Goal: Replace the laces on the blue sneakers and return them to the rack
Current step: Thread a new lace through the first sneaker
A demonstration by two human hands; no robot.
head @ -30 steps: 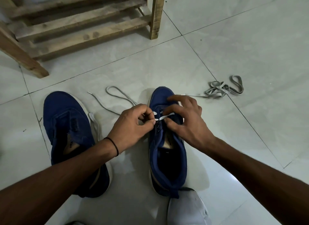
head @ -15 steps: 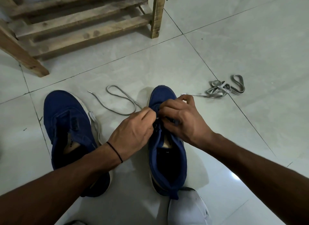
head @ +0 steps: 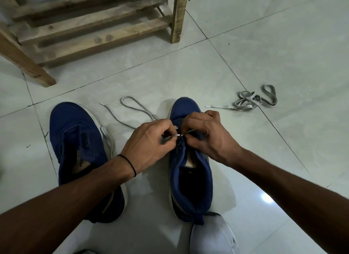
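Two blue sneakers stand side by side on the tiled floor. The right sneaker is between my hands, toe pointing away. Over its eyelet area my left hand pinches the white tip of a grey lace, which trails in a loop to the left behind it. My right hand grips the sneaker's upper by the eyelets, fingers curled. The left sneaker stands unlaced, with a pale lace lying along its right side.
A wooden slatted rack stands at the back left, its near leg angled onto the floor. A bundled flat grey lace lies on the tiles to the right. A grey-white shape, perhaps my knee, shows at the bottom.
My hands closed together over the eyelets, then parted slightly, and the lace's white tip now shows between them.
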